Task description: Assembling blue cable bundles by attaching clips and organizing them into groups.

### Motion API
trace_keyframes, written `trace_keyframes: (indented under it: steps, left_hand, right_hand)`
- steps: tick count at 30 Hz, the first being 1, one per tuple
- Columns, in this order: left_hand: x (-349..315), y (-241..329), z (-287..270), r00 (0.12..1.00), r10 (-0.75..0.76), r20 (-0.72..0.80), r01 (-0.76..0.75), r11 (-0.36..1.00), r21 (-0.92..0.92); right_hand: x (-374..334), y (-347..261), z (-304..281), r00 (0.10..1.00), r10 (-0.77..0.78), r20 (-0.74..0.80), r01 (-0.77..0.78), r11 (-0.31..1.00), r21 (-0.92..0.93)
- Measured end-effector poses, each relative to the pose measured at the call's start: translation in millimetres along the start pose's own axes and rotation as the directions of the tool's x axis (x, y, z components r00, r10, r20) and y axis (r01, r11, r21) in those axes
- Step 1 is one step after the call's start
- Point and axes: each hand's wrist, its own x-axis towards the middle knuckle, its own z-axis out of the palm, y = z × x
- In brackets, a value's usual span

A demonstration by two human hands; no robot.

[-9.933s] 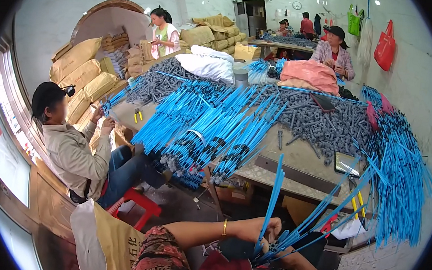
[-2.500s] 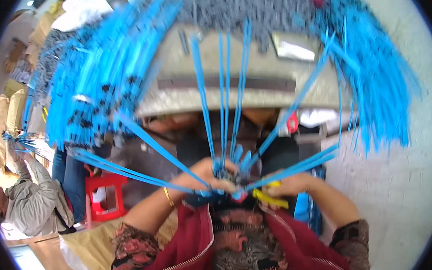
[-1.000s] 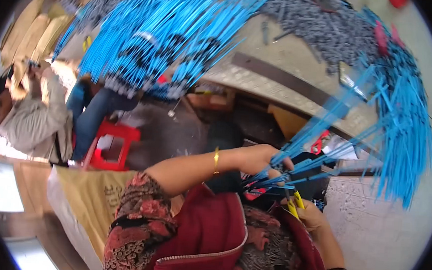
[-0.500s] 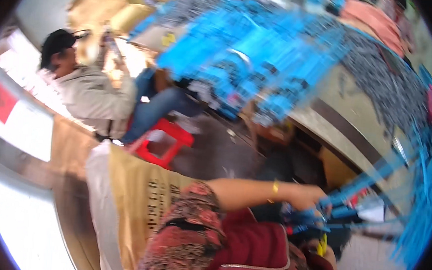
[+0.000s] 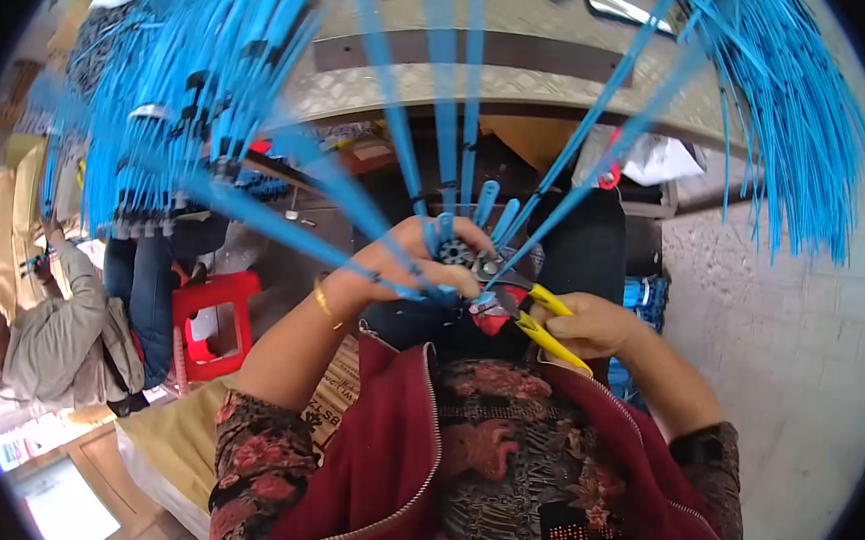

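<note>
Nearest, a dark red zip jacket (image 5: 389,468) over a patterned top, both forearms rising from the lower edge. Left hand (image 5: 408,263) closed around a fan of long blue straps (image 5: 440,160), fingers curled over the gathered ends, gold bangle (image 5: 322,300) at the wrist. Right hand (image 5: 589,326) wrapped around yellow-handled pliers (image 5: 530,312), tool tip pointing left and meeting the strap bundle just beside the left fingers. Straps spreading upward and outward from that grip. Further left, a red plastic stool (image 5: 210,320) on the floor, and a seated person in a grey jacket (image 5: 62,339) at the rim. Beyond, a workbench edge (image 5: 527,66) with more blue straps heaped on top and hanging over at right (image 5: 794,125).
</note>
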Motion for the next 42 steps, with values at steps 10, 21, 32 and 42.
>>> trace_keyframes:
  steps: [10, 21, 32, 42]
  left_hand:
    - [-3, 10, 8, 0.993, 0.09, 0.075, -0.098, 0.989, 0.115]
    - [-1, 14, 10, 0.996, 0.026, 0.08, -0.029, 0.999, 0.031]
    - [-2, 13, 9, 0.996, 0.011, 0.086, -0.016, 0.998, 0.054]
    - [-1, 13, 1, 0.982, -0.018, 0.19, 0.009, 0.999, 0.044]
  right_hand:
    - [-11, -8, -8, 0.994, 0.108, 0.028, -0.109, 0.993, 0.037]
    - [-21, -44, 11, 0.994, 0.112, -0.014, -0.112, 0.968, -0.226]
    - [-21, -53, 15, 0.977, 0.189, -0.098, -0.21, 0.934, -0.29]
    - [-2, 17, 10, 0.998, -0.042, -0.051, 0.035, 0.99, -0.136]
